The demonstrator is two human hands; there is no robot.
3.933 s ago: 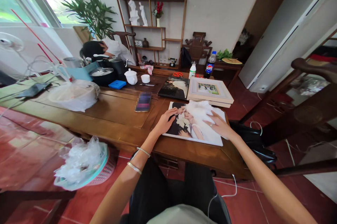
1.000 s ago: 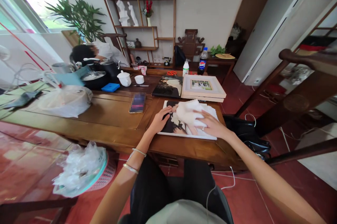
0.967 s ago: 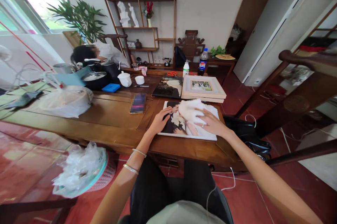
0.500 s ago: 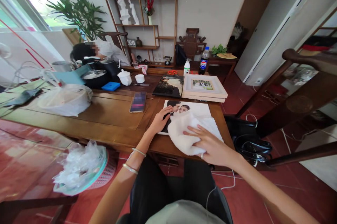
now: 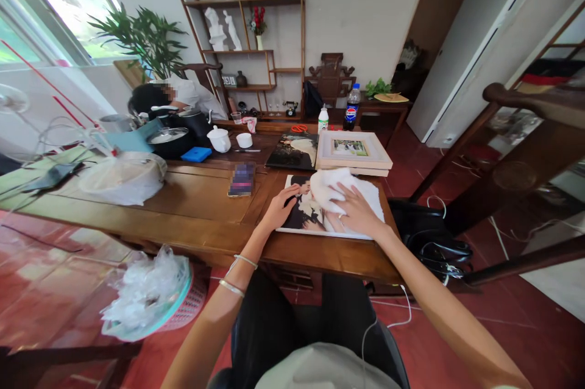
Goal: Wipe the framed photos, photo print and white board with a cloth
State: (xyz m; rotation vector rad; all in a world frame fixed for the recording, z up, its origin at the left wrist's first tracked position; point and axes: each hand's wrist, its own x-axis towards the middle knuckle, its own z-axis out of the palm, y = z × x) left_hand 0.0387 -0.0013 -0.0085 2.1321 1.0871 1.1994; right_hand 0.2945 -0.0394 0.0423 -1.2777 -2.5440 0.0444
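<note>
A photo panel (image 5: 305, 213) with a printed picture of people lies flat near the table's front edge. My left hand (image 5: 280, 206) rests on its left side, fingers stretched out and holding nothing. On the upper right part of the panel my right hand (image 5: 359, 209) presses a white towel (image 5: 331, 185), its fingers spread over the bunched fabric. The towel hides much of the panel's right half. Just behind are a dark photo panel (image 5: 292, 151) and a stack of white picture frames (image 5: 356, 160).
A phone (image 5: 242, 179) lies left of the panel. Beyond it stand a white teapot (image 5: 219, 139), a small cup (image 5: 244, 139), a cola bottle (image 5: 351, 108) and a milk bottle (image 5: 323, 119). Red scissors (image 5: 299, 128) touch the dark panel. A person (image 5: 196, 96) leans down across the table.
My right hand has pushed the towel away from me, up the panel, uncovering the panel's lower part. My left hand stays on the panel's left side.
</note>
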